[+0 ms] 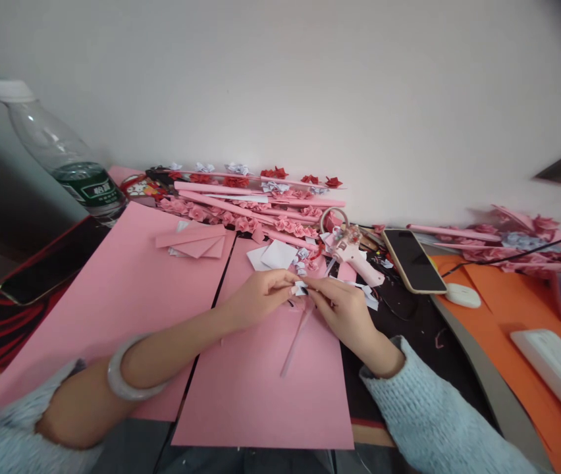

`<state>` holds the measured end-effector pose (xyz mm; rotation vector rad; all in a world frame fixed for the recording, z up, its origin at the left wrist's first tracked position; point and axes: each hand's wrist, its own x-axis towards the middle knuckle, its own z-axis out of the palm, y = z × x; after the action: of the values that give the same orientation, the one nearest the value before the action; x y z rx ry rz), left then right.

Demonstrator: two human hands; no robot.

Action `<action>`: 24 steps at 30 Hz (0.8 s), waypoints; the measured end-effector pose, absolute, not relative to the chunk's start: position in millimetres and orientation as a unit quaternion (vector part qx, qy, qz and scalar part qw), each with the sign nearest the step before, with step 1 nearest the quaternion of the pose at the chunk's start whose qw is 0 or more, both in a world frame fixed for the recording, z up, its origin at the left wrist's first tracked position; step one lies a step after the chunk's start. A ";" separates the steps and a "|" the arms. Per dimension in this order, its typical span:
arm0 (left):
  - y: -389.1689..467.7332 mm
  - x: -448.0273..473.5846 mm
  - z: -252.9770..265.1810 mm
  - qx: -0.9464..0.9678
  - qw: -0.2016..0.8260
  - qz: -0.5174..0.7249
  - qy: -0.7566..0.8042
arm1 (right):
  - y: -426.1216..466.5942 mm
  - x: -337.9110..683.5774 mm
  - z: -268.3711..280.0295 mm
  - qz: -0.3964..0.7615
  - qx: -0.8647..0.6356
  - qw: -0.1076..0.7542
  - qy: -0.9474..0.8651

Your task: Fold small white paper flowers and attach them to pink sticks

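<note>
Between my fingertips is a small folded white paper piece [301, 288]. My left hand [261, 296] pinches it from the left, and my right hand [342, 306] closes on it from the right. Fingers cover part of its shape. Under both hands lies a pink paper sheet [270, 388], with a thin pale strip [293, 352] slanting across it. Just beyond the hands are white paper squares [273, 255] and a pale pink glue gun [359, 260]. Folded pink paper pieces [201, 241] rest on another pink sheet [137, 296] to the left.
Rolled pink paper sticks [261, 194] and red, pink and white paper flowers [280, 227] are heaped along the wall. A plastic bottle [87, 178] stands at left. On the right are a phone [415, 261], a white earbud case [463, 295], orange paper [507, 336] and a white box-shaped object [554, 368].
</note>
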<state>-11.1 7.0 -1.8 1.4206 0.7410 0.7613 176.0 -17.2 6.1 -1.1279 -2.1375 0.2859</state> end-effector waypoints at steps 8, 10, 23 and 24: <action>7.2 -11.5 -4.3 0.648 0.597 0.328 0.341 | -15.8 176.3 4.3 0.104 -0.443 0.343 -0.822; 7.3 -11.8 -4.4 0.653 0.589 0.328 0.345 | -15.9 176.6 3.7 0.105 -0.445 0.340 -0.822; 6.6 -11.8 -2.4 0.651 0.588 0.331 0.348 | -17.0 173.3 7.7 0.182 -0.470 0.376 -0.778; 6.5 -11.6 -2.8 0.648 0.590 0.332 0.349 | -16.9 173.2 7.3 0.200 -0.474 0.382 -0.768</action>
<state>-11.6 6.5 -2.8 1.5085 0.8116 0.7732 173.2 -16.9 7.3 -1.2084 -1.9591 0.5091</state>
